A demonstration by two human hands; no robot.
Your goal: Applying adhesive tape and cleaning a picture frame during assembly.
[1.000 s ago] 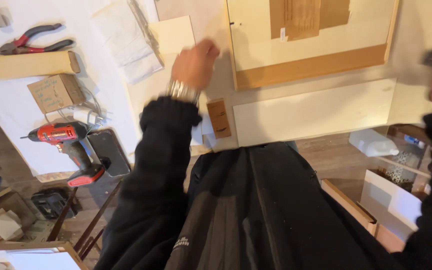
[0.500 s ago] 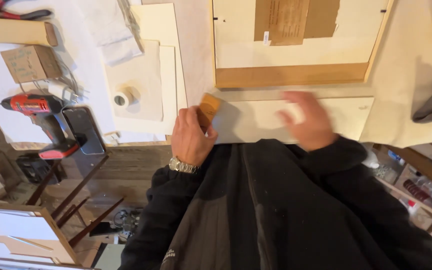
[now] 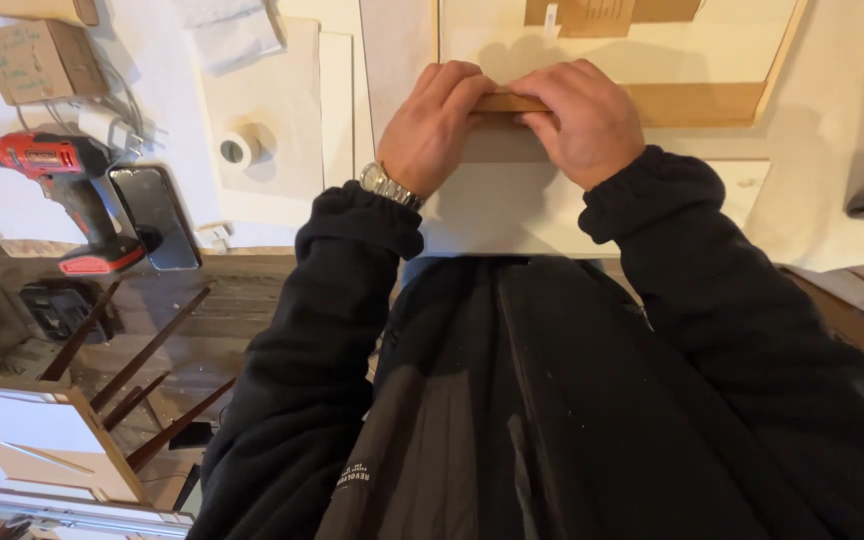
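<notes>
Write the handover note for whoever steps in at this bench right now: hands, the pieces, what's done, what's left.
Left hand: wristwatch on, fingers curled over the near edge of the wooden frame, pressing a small wooden block against it.
Right hand: beside the left, fingers on the same block.
Pieces: the frame lies flat on the white workbench, with a pale board just below the hands.
Nearby on the left: tape roll, red cordless drill, dark phone, small cardboard box.
Done: block is seated along the frame edge.
Left: nothing visibly fastens it; only the hands keep it in place.
</notes>
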